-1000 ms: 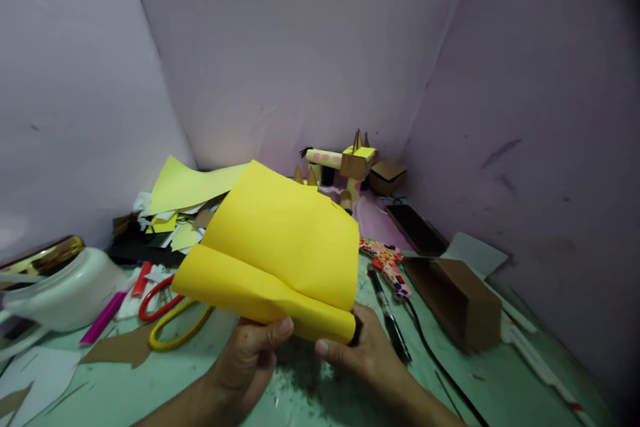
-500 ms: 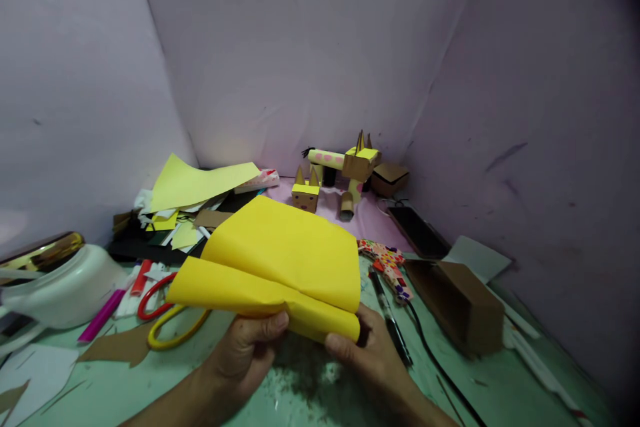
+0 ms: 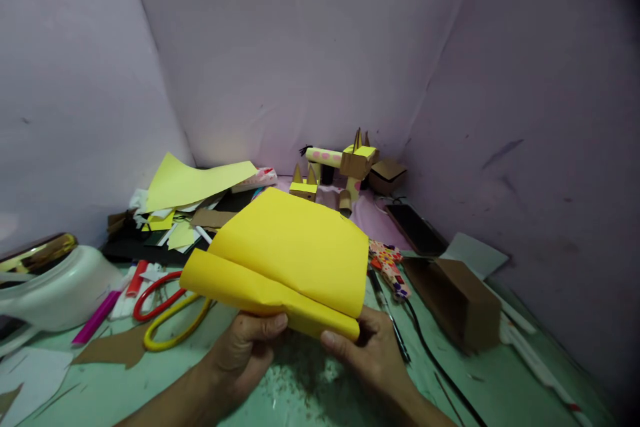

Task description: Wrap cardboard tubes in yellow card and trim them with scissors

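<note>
A bright yellow paper sheet (image 3: pixel 290 253) is held up over the green table (image 3: pixel 165 380), its near edge rolled or folded over into a thick band. My left hand (image 3: pixel 245 353) pinches that rolled edge from below, thumb on top. My right hand (image 3: pixel 367 353) grips the roll's right end, fingers curled round it. Both hands are closed on the paper, close together at the near edge.
Scissors with red and yellow handles (image 3: pixel 165 313) lie to the left, beside a white container (image 3: pixel 55 293) and a pile of paper scraps (image 3: pixel 185 207). A brown cardboard box (image 3: pixel 455 300), a black pen (image 3: pixel 387 310) and a patterned piece (image 3: pixel 387 263) lie right. Cardboard animal figures (image 3: pixel 345 170) stand at the back.
The far part of the yellow sheet has dropped lower and flatter, uncovering the small figure behind it. Both hands keep their grip on the rolled edge and have shifted slightly.
</note>
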Tool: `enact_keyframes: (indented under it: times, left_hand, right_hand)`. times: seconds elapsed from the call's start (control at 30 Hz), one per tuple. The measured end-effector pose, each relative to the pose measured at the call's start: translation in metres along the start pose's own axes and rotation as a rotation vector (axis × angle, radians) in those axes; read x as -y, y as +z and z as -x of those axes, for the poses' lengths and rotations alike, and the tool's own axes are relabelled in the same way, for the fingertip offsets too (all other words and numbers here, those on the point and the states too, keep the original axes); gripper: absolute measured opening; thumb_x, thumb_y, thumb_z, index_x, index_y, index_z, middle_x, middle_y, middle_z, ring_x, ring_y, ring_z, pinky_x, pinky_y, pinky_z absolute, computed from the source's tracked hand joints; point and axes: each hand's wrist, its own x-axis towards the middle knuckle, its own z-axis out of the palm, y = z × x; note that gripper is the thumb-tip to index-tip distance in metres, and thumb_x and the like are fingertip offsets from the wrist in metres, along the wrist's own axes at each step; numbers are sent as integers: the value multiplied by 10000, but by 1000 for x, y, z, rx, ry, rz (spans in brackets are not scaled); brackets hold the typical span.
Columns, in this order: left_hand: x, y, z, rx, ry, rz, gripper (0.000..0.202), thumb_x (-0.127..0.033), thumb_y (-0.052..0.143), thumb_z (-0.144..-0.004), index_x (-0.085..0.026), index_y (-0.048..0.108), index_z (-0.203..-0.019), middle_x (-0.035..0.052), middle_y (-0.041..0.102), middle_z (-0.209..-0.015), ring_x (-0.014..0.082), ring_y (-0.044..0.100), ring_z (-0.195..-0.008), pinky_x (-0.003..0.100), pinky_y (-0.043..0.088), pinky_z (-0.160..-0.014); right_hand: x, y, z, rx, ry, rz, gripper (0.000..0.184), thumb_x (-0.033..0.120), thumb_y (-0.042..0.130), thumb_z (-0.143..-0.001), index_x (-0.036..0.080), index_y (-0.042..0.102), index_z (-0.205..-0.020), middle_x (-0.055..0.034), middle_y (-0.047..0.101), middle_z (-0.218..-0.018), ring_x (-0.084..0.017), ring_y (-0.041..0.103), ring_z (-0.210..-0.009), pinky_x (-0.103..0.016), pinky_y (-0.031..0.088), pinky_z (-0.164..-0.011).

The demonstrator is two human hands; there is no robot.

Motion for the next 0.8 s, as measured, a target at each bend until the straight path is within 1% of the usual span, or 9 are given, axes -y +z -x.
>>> enact_keyframes:
  times: [0.1, 0.17, 0.23, 0.33, 0.4, 0.5, 0.63, 0.7, 0.8]
  left_hand:
    - [0, 0, -1, 29, -10, 14, 496, -136, 898, -427, -181, 760, -901, 38, 772, -846, 290, 654, -1004, 401, 447, -1001]
    - [1, 1, -1, 69, -10, 31, 469, -134, 887, -459, -189, 760, -908, 38, 771, -869, 297, 648, -1030, 405, 458, -995]
    - [2, 0, -2, 98, 10, 43, 470, -132, 871, -498, -205, 751, -946, 30, 770, -897, 293, 641, -1051, 404, 460, -997]
    - [4, -1, -4, 121, 50, 41, 529, -129, 861, -517, -228, 727, -1019, 19, 767, -937, 283, 630, -1080, 404, 441, -1020]
    - [4, -2, -5, 121, 55, 30, 549, -124, 861, -515, -232, 721, -1035, 20, 764, -951, 285, 625, -1090, 411, 430, -1031]
    - [5, -3, -6, 92, 24, 24, 523, -120, 868, -506, -214, 734, -1003, 33, 766, -936, 294, 627, -1082, 424, 431, -1029]
    - [5, -3, -7, 76, 4, 34, 496, -107, 865, -502, -196, 743, -974, 44, 765, -936, 294, 626, -1087, 413, 436, -1024]
    - [6, -3, -7, 74, -2, 40, 503, -104, 869, -493, -191, 743, -972, 48, 764, -939, 292, 631, -1077, 406, 454, -1007]
    - [6, -3, -6, 66, -8, 51, 487, -94, 869, -498, -192, 745, -958, 45, 765, -929, 277, 661, -1012, 392, 498, -954]
  right_hand:
    - [-1, 0, 1, 10, -3, -23, 341, 331, 750, -720, 166, 737, -1019, -95, 762, -972, -262, 709, -870, -309, 567, -735]
    - [-2, 1, 2, 11, 31, -38, 329, 343, 744, -733, 163, 739, -1009, -95, 762, -957, -252, 707, -859, -293, 560, -725]
    - [-2, 2, 2, -5, 77, -59, 322, 357, 743, -738, 156, 743, -989, -99, 762, -947, -247, 707, -848, -288, 555, -724]
    - [-2, 4, 2, -29, 119, -112, 332, 373, 756, -718, 157, 751, -970, -100, 764, -945, -246, 710, -832, -286, 555, -709]
    - [-2, 5, 1, -46, 134, -144, 328, 377, 764, -704, 160, 756, -949, -94, 766, -930, -246, 713, -812, -291, 556, -699]
    - [-3, 5, 1, -53, 149, -162, 316, 364, 768, -699, 169, 757, -947, -84, 767, -937, -255, 713, -833, -310, 556, -730]
    - [-3, 4, 0, -69, 140, -138, 324, 362, 773, -686, 163, 762, -942, -88, 768, -932, -268, 714, -831, -321, 560, -723]
    - [-2, 4, 0, -71, 144, -120, 335, 369, 768, -689, 156, 760, -948, -93, 768, -933, -274, 715, -827, -333, 563, -723]
    - [-2, 4, 0, -77, 134, -104, 347, 368, 751, -713, 156, 746, -988, -95, 760, -978, -282, 708, -873, -355, 561, -765]
